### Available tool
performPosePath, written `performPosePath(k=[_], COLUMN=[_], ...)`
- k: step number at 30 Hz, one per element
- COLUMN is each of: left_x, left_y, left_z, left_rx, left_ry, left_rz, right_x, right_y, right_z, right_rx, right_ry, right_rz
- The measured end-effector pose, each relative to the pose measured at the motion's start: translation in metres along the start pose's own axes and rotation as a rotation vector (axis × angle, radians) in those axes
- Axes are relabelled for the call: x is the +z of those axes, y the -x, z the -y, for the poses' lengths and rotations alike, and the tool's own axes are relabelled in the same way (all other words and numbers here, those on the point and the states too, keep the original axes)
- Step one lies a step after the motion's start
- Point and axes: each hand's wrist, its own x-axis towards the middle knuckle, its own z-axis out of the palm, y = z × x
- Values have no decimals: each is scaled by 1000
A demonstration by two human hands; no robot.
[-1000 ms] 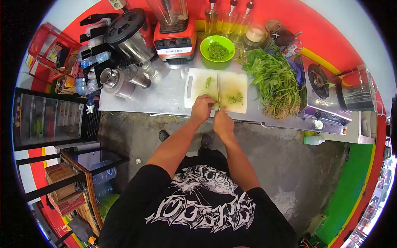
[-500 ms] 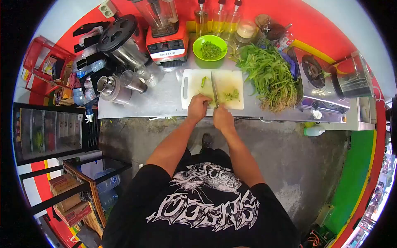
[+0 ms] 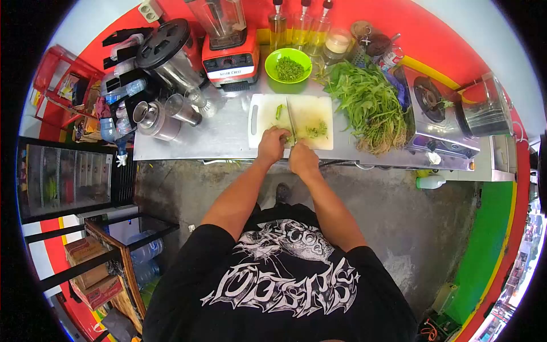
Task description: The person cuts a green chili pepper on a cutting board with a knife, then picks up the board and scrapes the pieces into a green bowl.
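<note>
A white cutting board (image 3: 265, 117) lies on the steel counter. My right hand (image 3: 303, 159) grips the handle of a knife (image 3: 291, 119), its blade lying across the board. Left of the blade, my left hand (image 3: 272, 146) presses down on a small bunch of green stems (image 3: 289, 138). A little heap of chopped greens (image 3: 317, 130) lies right of the blade, and one green piece (image 3: 279, 111) sits further up the board.
A green bowl of chopped greens (image 3: 288, 65) stands behind the board. A big pile of leafy greens (image 3: 367, 105) lies to the right, beside a gas stove (image 3: 436, 114). A red blender (image 3: 228, 48), metal jugs (image 3: 156, 117) and bottles stand at the back left.
The knife blade has shifted slightly left and both hands have stayed close together at the board's near edge. The view has moved a little.
</note>
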Motion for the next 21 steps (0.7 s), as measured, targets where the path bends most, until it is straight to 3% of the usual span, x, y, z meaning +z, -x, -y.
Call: performPosePath(k=[21], left_x=[-2], left_y=[2], left_z=[-3], left_rx=[-53], left_ry=[-13], left_rz=[38], right_x=[8], right_y=[10], right_z=[10], right_rx=[82], right_ry=[37], right_rz=[52])
